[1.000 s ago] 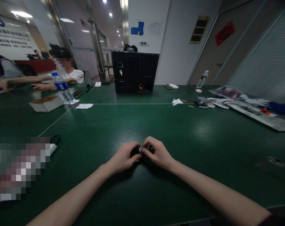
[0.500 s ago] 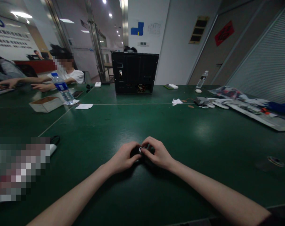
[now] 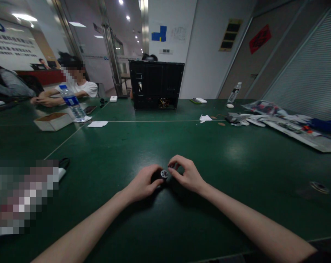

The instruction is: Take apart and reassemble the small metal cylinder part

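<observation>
My left hand [image 3: 145, 182] is wrapped round a small black cylindrical part [image 3: 164, 174], whose silvery, ring-shaped end face with dark openings points to the right. Its fingers and thumb hide most of the body. Just to the right and slightly higher, my right hand [image 3: 187, 173] pinches a tiny dark piece [image 3: 170, 166] between thumb and forefinger; its kind is too small to make out. A narrow gap separates this piece from the cylindrical part. Both hands are low over the green table [image 3: 143, 142].
Far right on the table stands a cylinder with a metal ring top [image 3: 319, 187]. A black computer case [image 3: 157, 86] is at the back. A water bottle [image 3: 73, 104] and a cardboard box [image 3: 54, 121] are back left, near a seated person [image 3: 84, 87]. A loaded tray [image 3: 304, 137] lies right.
My right hand has drawn away from the cylindrical part, slightly up and right, with the tiny dark piece in its fingers, uncovering the end face. My left hand has stayed in place.
</observation>
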Demonstrator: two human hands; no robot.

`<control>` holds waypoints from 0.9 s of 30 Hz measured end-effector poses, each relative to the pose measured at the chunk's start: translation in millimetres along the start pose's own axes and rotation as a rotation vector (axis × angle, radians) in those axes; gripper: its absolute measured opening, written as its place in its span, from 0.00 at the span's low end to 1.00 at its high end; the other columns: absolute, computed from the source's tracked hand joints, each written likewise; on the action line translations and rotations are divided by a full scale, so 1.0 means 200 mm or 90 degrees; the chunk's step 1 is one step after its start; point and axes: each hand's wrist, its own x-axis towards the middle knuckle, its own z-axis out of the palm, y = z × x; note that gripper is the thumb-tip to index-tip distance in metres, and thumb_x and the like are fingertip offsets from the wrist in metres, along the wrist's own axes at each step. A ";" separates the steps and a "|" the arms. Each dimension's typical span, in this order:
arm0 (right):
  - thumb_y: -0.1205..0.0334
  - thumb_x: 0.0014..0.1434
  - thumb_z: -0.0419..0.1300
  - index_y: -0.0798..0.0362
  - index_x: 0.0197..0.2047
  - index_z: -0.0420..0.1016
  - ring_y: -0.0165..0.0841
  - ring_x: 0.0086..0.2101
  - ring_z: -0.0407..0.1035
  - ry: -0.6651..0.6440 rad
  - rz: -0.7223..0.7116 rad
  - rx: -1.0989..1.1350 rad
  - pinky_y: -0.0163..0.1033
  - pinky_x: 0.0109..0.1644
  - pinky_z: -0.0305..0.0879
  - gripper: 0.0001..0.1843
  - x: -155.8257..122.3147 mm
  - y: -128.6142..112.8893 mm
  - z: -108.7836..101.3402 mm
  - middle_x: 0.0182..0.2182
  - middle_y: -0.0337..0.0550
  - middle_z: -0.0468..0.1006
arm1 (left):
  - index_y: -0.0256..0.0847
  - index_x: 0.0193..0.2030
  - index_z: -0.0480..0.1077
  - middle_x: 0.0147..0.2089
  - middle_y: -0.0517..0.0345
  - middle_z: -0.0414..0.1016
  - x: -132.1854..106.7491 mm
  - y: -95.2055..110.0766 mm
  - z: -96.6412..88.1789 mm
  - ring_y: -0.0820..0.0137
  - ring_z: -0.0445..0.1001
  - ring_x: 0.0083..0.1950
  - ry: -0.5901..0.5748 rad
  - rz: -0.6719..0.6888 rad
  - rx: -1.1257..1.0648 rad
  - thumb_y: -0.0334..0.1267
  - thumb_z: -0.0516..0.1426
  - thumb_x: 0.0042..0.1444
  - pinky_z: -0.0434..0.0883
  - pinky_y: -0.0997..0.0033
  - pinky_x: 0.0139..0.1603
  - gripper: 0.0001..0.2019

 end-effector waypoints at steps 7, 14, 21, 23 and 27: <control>0.65 0.53 0.63 0.51 0.35 0.77 0.36 0.39 0.67 -0.176 0.004 -0.063 0.43 0.45 0.63 0.04 0.03 0.09 -0.06 0.36 0.43 0.75 | 0.40 0.45 0.69 0.43 0.53 0.74 0.00 0.01 -0.01 0.63 0.72 0.43 0.017 -0.018 -0.008 0.35 0.56 0.56 0.68 0.67 0.45 0.10; 0.63 0.50 0.65 0.50 0.39 0.77 0.39 0.44 0.66 -0.235 0.020 -0.099 0.47 0.50 0.61 0.10 0.03 0.13 -0.06 0.41 0.44 0.75 | 0.39 0.46 0.69 0.42 0.53 0.74 0.01 0.01 -0.01 0.64 0.72 0.43 0.019 -0.017 -0.001 0.35 0.56 0.56 0.68 0.67 0.44 0.10; 0.59 0.54 0.63 0.51 0.50 0.69 0.38 0.45 0.66 -0.216 0.040 -0.031 0.46 0.50 0.61 0.20 0.01 0.07 -0.04 0.44 0.45 0.74 | 0.40 0.45 0.68 0.43 0.52 0.74 0.00 0.02 -0.01 0.63 0.72 0.43 0.023 -0.017 -0.007 0.34 0.55 0.55 0.68 0.66 0.45 0.10; 0.56 0.54 0.63 0.51 0.49 0.69 0.38 0.43 0.67 -0.197 0.043 -0.023 0.45 0.48 0.61 0.19 0.00 0.05 0.00 0.43 0.45 0.74 | 0.39 0.45 0.66 0.42 0.51 0.74 -0.01 0.02 -0.01 0.63 0.72 0.43 0.024 -0.021 -0.011 0.34 0.55 0.54 0.68 0.66 0.44 0.11; 0.59 0.55 0.63 0.52 0.46 0.68 0.37 0.41 0.67 -0.143 0.052 -0.038 0.43 0.45 0.62 0.16 -0.03 0.03 0.09 0.40 0.45 0.74 | 0.40 0.45 0.64 0.42 0.52 0.73 -0.01 0.01 -0.01 0.63 0.72 0.43 0.032 -0.035 -0.030 0.31 0.54 0.53 0.68 0.65 0.45 0.11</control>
